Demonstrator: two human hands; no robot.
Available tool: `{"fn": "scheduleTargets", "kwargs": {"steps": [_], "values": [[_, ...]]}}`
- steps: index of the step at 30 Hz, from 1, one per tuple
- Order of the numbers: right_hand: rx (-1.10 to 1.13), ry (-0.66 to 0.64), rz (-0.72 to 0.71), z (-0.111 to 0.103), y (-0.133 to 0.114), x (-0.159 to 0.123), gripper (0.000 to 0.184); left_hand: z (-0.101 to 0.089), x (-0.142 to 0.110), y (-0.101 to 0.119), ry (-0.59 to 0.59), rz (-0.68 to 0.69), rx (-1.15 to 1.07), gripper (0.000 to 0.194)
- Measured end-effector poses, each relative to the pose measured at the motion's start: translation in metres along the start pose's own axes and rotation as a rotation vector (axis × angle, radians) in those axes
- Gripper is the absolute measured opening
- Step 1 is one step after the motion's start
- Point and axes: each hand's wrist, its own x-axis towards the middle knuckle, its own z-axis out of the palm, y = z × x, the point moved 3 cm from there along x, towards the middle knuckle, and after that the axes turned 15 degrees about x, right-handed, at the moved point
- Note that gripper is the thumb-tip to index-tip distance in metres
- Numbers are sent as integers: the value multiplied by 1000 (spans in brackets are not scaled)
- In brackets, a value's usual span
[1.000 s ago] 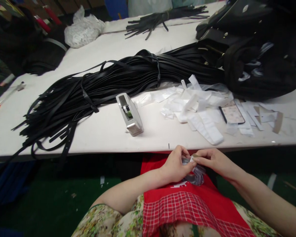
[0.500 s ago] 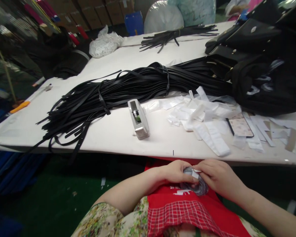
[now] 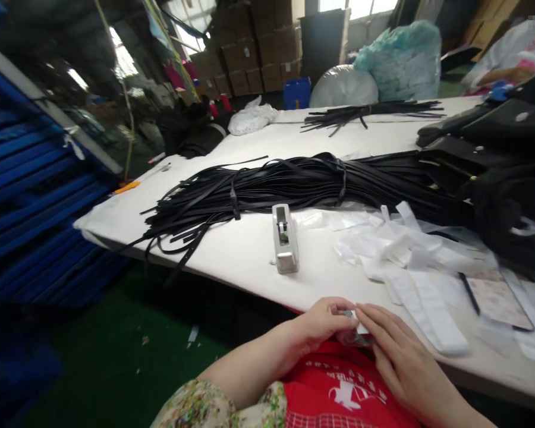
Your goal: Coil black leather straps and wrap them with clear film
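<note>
Close to my body, below the table's front edge, my left hand (image 3: 327, 324) is closed around a small grey coiled roll (image 3: 360, 340). A white slip (image 3: 361, 327), perhaps a label or piece of tape, shows on the roll between the two hands. My right hand (image 3: 401, 356) has its fingers fairly straight and together, pressing on the slip and the roll's right side. Much of the roll is hidden by the fingers. On the table ahead stands a grey tape dispenser (image 3: 286, 241), which neither hand touches.
Long bundled black straps (image 3: 276, 184) lie across the white table (image 3: 249, 255). White strips (image 3: 428, 297) and a patterned phone (image 3: 499, 297) are at right, beside black bags (image 3: 494, 142). Blue stacked panels (image 3: 35, 196) stand left. A person's arm (image 3: 508, 74) shows far right.
The camera view has tilted up and swung left. My right hand has gone from a pinch at the slip to straighter fingers laid over it. My left hand keeps hold of the roll.
</note>
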Motion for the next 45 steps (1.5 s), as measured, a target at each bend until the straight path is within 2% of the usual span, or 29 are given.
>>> {"fn": "scheduleTargets", "kwargs": {"steps": [4, 7, 11, 16, 22, 27, 32, 36, 40, 42, 45], "values": [[237, 60, 26, 2, 6, 51, 34, -29, -32, -1, 163, 51, -75, 53], [324, 142, 92, 12, 14, 101, 30, -52, -56, -2, 300, 117, -138, 51], [434, 153, 251, 41, 26, 158, 35, -72, -81, -10, 408, 181, -213, 48], [566, 148, 419, 81, 41, 191, 33, -85, -101, -27, 496, 213, -254, 46], [716, 222, 518, 107, 44, 203, 42, -95, -108, -34, 515, 274, -94, 47], [758, 273, 570, 105, 35, 213, 42, -97, -105, -27, 557, 345, 67, 48], [707, 284, 549, 93, 19, 196, 38, -98, -104, -20, 594, 394, 126, 36], [757, 191, 584, 106, 14, 177, 44, -97, -102, -19, 609, 381, 140, 31], [745, 157, 634, 118, 27, 167, 45, -93, -100, -18, 579, 366, 125, 37], [716, 140, 653, 112, 34, 161, 43, -92, -98, -17, 560, 347, 122, 38], [682, 149, 656, 84, 32, 147, 39, -90, -96, -16, 563, 320, 131, 36]]}}
